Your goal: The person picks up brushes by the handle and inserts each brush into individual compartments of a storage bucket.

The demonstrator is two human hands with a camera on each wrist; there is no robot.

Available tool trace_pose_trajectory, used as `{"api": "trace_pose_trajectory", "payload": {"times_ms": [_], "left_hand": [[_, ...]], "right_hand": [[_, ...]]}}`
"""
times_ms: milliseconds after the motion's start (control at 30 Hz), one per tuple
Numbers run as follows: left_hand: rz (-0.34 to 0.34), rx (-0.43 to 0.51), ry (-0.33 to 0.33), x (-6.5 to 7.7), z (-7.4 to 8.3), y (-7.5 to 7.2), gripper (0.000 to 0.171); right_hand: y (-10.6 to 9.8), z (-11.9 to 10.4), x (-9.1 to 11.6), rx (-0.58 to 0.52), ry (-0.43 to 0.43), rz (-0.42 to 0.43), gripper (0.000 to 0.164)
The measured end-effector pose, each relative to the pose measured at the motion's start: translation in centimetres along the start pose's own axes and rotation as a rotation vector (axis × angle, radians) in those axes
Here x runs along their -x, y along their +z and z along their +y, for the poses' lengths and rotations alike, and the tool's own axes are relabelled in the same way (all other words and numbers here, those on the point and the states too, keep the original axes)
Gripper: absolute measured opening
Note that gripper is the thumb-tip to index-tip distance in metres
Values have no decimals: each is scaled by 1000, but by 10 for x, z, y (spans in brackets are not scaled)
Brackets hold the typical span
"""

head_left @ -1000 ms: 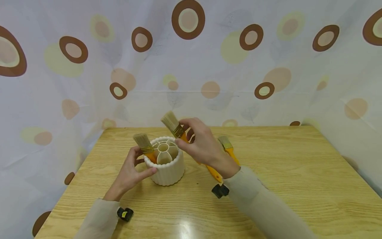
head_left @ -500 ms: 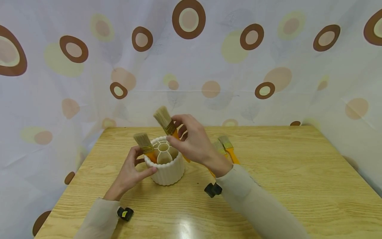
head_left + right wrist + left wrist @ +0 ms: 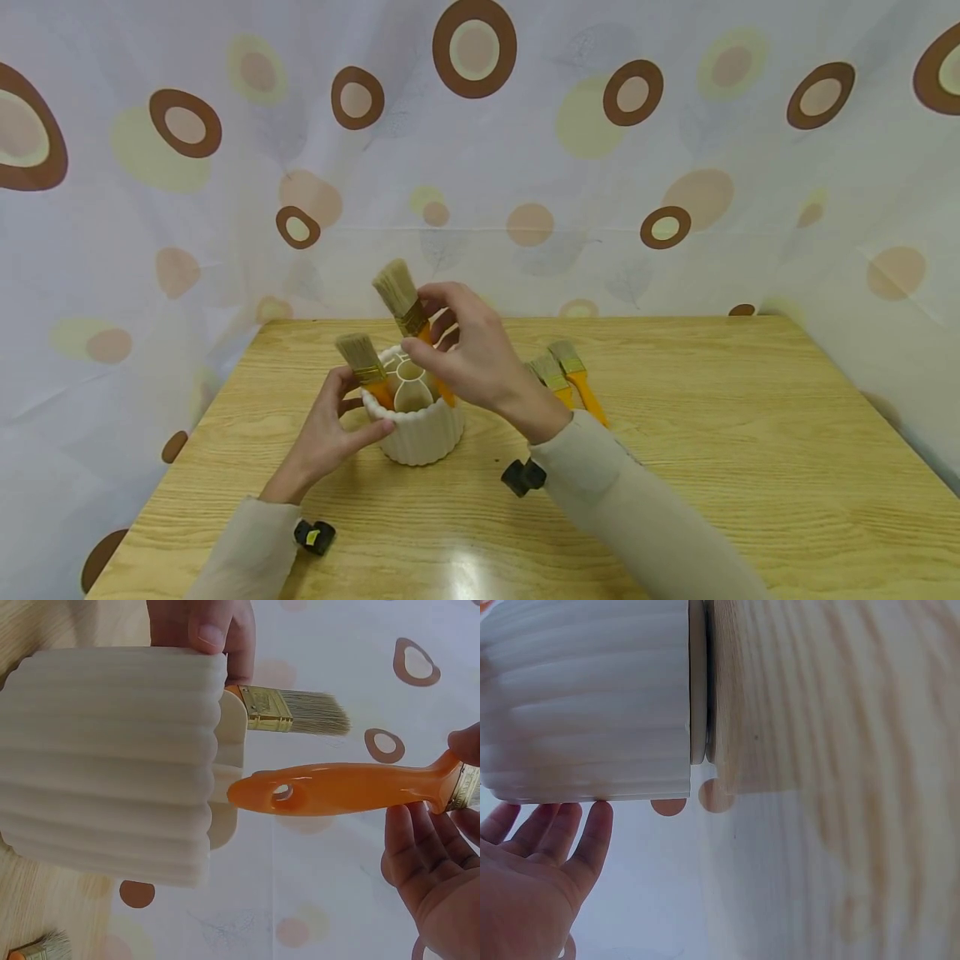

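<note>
A white fluted pen holder point(image 3: 422, 436) with petal-shaped compartments stands upright on the table. My left hand point(image 3: 330, 433) grips its left side, thumb near the front rim; in the left wrist view the fingertips point(image 3: 600, 814) touch its ribbed wall. One paintbrush point(image 3: 362, 360) stands in a left compartment, bristles up. With my right hand point(image 3: 472, 350) I pinch a second paintbrush point(image 3: 337, 787) near its metal band, bristles up. The tip of its orange handle points down at the holder's opening, close to the rim. Whether it is inside cannot be told.
Two more paintbrushes lie on the table, a nearer brush point(image 3: 551, 372) partly behind my right wrist and a farther brush point(image 3: 581, 379) beside it. A patterned cloth point(image 3: 480, 167) hangs behind the wooden table point(image 3: 712, 467).
My right hand has moved left and slightly up with its paintbrush, which is now more upright over the holder. The left hand and the holder have stayed in place.
</note>
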State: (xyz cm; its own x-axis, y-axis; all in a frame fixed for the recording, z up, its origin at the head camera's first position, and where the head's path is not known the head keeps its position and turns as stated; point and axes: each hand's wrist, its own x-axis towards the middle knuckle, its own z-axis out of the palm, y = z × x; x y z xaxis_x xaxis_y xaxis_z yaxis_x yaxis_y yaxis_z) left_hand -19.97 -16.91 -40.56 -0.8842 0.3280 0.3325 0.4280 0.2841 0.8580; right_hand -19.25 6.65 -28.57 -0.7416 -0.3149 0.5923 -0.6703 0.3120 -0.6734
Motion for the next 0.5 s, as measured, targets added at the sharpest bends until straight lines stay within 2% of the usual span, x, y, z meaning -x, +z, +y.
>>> {"api": "trace_pose_trajectory", "payload": {"times_ms": [500], "left_hand": [[-7, 13, 9, -1, -2, -1, 70]], "right_hand": [[7, 0, -2, -67, -8, 9, 47]]}}
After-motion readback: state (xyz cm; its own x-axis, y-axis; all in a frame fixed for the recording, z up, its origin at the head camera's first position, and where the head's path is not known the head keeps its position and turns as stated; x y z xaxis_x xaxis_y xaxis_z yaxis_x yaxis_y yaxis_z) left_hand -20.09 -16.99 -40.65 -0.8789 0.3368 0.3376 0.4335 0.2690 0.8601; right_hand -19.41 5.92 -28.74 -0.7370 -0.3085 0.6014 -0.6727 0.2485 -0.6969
